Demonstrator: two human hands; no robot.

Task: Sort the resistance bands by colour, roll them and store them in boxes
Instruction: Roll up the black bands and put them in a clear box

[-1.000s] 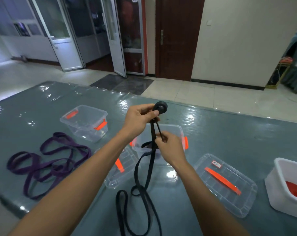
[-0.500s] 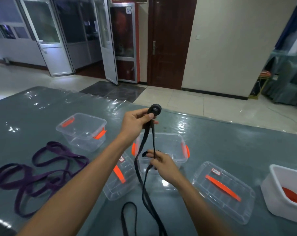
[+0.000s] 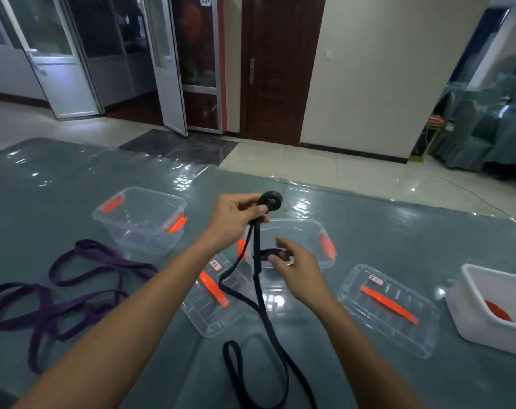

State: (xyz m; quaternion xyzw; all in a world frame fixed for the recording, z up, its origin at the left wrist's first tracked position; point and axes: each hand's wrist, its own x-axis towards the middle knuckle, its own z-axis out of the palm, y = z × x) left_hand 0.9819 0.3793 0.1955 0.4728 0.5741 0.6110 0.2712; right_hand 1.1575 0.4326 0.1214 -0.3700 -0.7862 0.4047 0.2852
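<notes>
My left hand [image 3: 234,215] pinches the rolled end of a black resistance band [image 3: 271,199], held up above a clear box [image 3: 292,231] with orange latches. The band's loose length [image 3: 261,299] hangs down and loops on the table. My right hand [image 3: 298,268] is lower, fingers spread, touching a fold of the black band near the box's front; its grip looks loose. A purple band [image 3: 61,293] lies tangled on the table at the left. A second clear box [image 3: 141,219] stands empty at the back left.
Two clear lids with orange strips lie flat: one [image 3: 209,299] under my left forearm, one [image 3: 389,308] to the right. A white bin [image 3: 493,308] with something red inside stands at the far right. The table [image 3: 383,240] has a shiny grey-green cover.
My right hand has slid down the black band, away from the roll, and opened its fingers. The left hand holds the roll in about the same place. The camera tilted slightly.
</notes>
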